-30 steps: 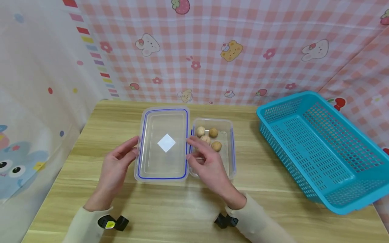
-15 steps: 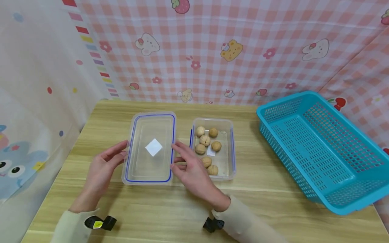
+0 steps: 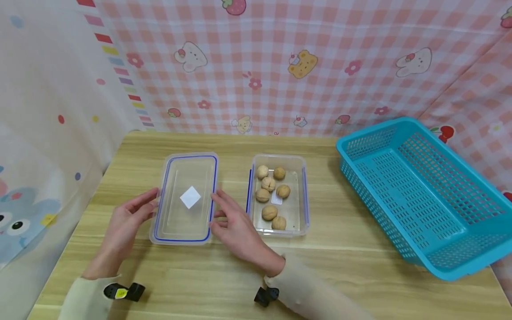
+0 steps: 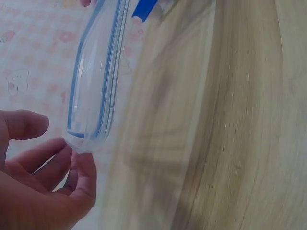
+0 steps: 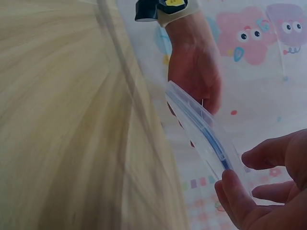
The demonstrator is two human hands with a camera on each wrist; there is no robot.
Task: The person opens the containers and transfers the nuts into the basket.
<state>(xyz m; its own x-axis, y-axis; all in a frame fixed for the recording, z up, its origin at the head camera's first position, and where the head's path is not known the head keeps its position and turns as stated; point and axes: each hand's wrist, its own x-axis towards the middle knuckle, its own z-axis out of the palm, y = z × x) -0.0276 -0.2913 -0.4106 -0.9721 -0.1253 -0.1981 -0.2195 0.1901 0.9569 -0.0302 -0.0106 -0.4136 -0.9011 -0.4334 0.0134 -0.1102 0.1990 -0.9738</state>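
Holding the lid raised above the left side of the desk, between its left edge and the box. Gripping opposite long rims with curled fingers of the left hand and right hand, opening both only slightly. Probably handling light, smooth, fairly stiff plastic, risking a slip more than a break; best taking hold halfway along both long rims. Counting one lid, one box, seven walnuts inside it, and one basket toward the desk's far right corner.

The clear lid is blue-lined, the basket turquoise.
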